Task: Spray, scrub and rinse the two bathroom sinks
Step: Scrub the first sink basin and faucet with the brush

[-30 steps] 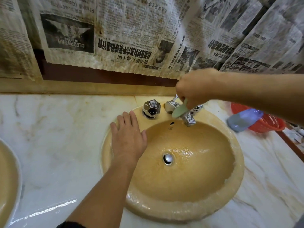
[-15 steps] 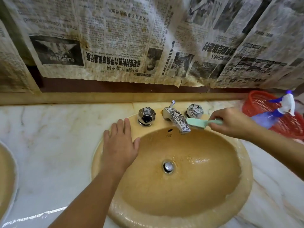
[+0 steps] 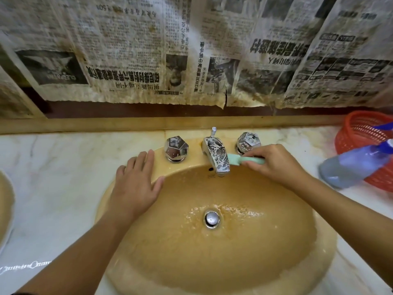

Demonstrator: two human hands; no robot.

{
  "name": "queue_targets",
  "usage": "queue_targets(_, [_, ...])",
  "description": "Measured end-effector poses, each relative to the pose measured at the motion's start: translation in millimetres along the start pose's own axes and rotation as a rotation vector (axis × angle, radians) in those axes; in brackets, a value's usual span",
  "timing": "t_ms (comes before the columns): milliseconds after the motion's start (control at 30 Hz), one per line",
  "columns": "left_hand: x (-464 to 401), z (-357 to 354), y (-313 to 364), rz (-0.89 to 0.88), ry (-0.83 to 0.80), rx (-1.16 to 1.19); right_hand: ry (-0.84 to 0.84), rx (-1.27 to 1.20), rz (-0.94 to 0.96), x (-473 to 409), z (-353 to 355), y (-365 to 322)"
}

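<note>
A tan oval sink (image 3: 327, 258) fills the middle of the view, wet around its chrome drain (image 3: 212, 218). At its back stand a chrome spout (image 3: 215, 155) and two faceted chrome knobs (image 3: 176, 148), (image 3: 248, 142). My right hand (image 3: 276, 161) is shut on a pale green brush (image 3: 238, 159), whose head touches the right side of the spout. Flat on the sink's left rim rests my left hand (image 3: 136, 184), fingers apart, holding nothing. The rim of a second sink (image 3: 6, 201) shows at the far left edge.
A blue spray bottle (image 3: 353, 167) lies tilted against a red plastic basket (image 3: 361, 133) on the marble counter (image 3: 55, 177) at the right. Stained newspaper (image 3: 191, 50) covers the wall behind the faucet.
My right hand came down from above the faucet to its right side and now holds the brush against the spout. The left hand stayed on the rim. The camera moved closer.
</note>
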State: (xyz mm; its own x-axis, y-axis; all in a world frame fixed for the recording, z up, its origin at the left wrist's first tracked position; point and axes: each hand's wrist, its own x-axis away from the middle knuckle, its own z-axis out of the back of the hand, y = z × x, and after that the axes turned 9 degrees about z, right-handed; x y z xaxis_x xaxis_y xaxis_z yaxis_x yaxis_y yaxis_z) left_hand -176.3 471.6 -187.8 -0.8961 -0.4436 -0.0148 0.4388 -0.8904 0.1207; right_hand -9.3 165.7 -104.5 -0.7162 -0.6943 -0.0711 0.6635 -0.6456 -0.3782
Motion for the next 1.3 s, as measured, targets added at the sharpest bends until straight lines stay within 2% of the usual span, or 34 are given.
queue_targets(167, [0.4, 2.3, 0.8, 0.008, -0.007, 0.017, 0.013, -0.027, 0.1, -23.8, -27.5, -25.5])
queue_targets(367, [0.7, 2.9, 1.5, 0.022, -0.009, 0.004, -0.002, -0.021, 0.023, -8.8, -14.3, 9.3])
queue_targets(567, [0.8, 2.5, 1.4, 0.022, -0.011, 0.008, -0.086, -0.021, 0.081, -31.6, -21.5, -16.8])
queue_targets(700, [1.2, 2.7, 1.7, 0.028, -0.017, 0.003, -0.077, -0.025, -0.106, -7.7, -4.2, -2.4])
queue_targets(833, [0.7, 5.0, 2.6, 0.032, -0.028, 0.007, 0.099, -0.119, -0.357, 16.3, 18.9, -21.5])
queue_targets(933, [1.5, 7.0, 3.2, 0.034, -0.028, 0.005, 0.252, -0.289, -0.382, 17.3, 25.3, -75.1])
queue_targets(1033, [1.7, 7.6, 3.4, 0.034, -0.034, 0.011, 0.241, -0.353, -0.316, 8.8, 2.7, -132.5])
queue_targets(1133, [1.9, 8.4, 4.1, 0.035, -0.032, 0.022, 0.229, -0.299, -0.375, -7.8, -33.8, -167.4])
queue_targets(1300, [2.6, 8.7, 1.2, 0.025, -0.028, 0.048, 0.245, -0.209, -0.558, -39.4, -68.0, -178.5])
